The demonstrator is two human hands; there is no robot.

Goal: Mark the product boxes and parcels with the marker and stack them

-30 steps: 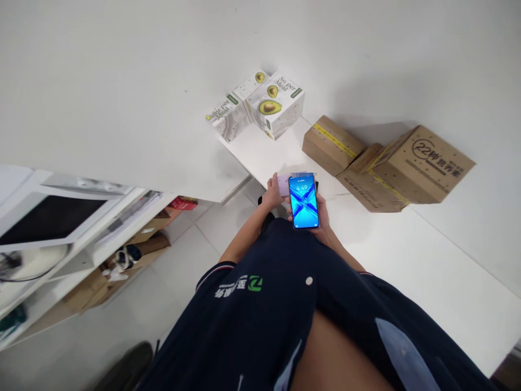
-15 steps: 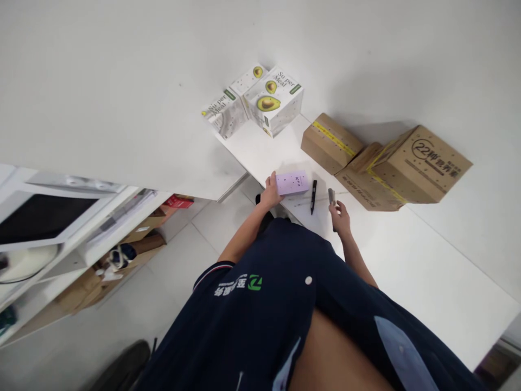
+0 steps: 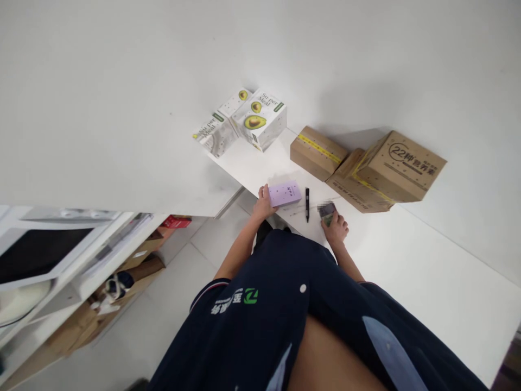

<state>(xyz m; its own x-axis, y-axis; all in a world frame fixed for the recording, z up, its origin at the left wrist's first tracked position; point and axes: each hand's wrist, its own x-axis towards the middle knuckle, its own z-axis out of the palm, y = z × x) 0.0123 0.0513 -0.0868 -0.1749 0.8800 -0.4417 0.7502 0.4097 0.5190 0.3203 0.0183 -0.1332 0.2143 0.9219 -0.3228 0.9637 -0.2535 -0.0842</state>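
My left hand (image 3: 264, 204) is closed round the left end of a small purple box (image 3: 286, 194) with dark speckles, at the table's near edge. A black marker pen (image 3: 307, 205) lies on the white table, just right of the box and apart from both hands. Farther right, my right hand (image 3: 337, 229) grips a smartphone (image 3: 327, 212) low over the table. Its lit screen faces up toward me, and the top part looks blurred.
White avocado-print boxes (image 3: 260, 117) stand at the table's (image 3: 407, 271) back left corner. Brown cartons with yellow tape (image 3: 411, 163) stand against the wall behind my right hand. A white shelf unit with a microwave (image 3: 40, 252) is at the lower left.
The smartphone has turned from edge-on to face-up in my right hand. My left hand stays on the purple box. The whole view has shifted slightly.
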